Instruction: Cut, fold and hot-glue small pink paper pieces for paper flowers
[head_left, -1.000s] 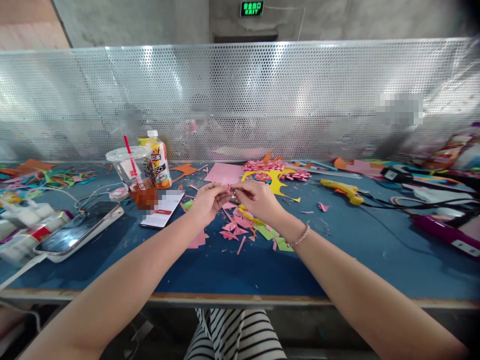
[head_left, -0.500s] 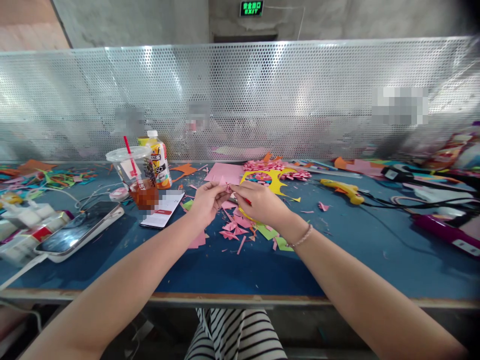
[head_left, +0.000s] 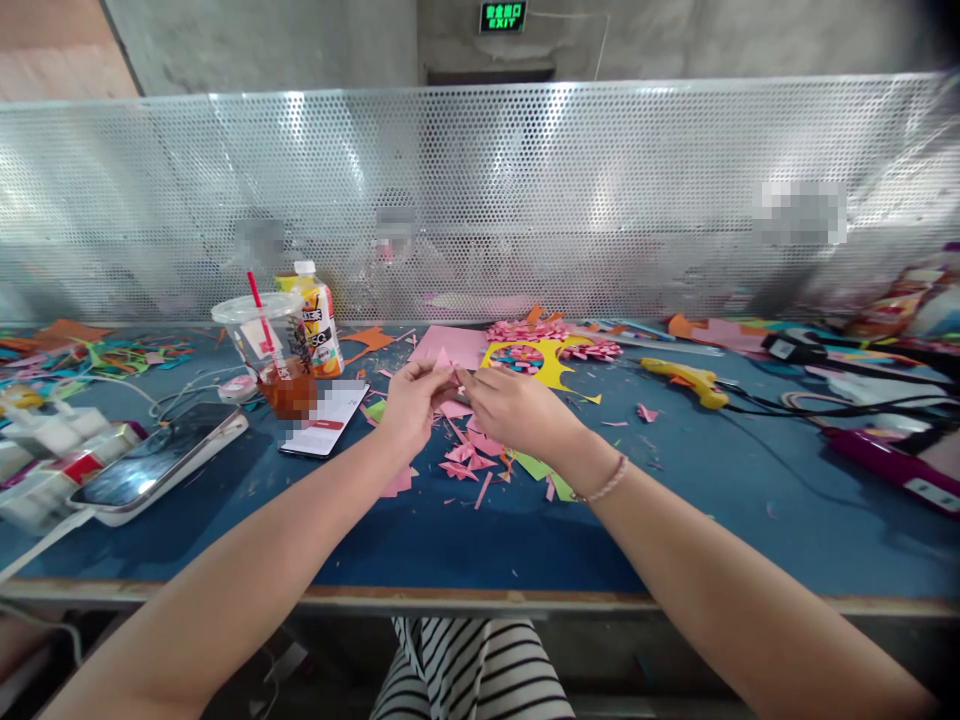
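Note:
Over the middle of the table, my left hand (head_left: 411,402) pinches a small folded piece of pink paper (head_left: 443,356), whose pointed tip sticks up past the fingers. My right hand (head_left: 519,405) meets it from the other side, fingertips closed at the same paper; most of the piece is hidden by the fingers. Beneath the hands lie pink folded paper pieces (head_left: 465,462) and green paper scraps (head_left: 534,465). Just behind is a flat pink sheet (head_left: 466,343). A yellow paper sheet with a round cut-out (head_left: 553,366) lies beyond my right hand.
To the left stand a plastic cup with a red straw (head_left: 262,345) and a bottle (head_left: 321,325), near a phone (head_left: 326,420) and another phone (head_left: 161,465). At right lie a yellow-handled tool (head_left: 686,382) and a purple device (head_left: 892,468). A perforated metal screen (head_left: 480,200) closes the back.
My right hand has turned slightly and its fingers have shifted at the paper. The red-tipped, pen-like item seen under that hand before is now out of sight. My left hand has hardly moved.

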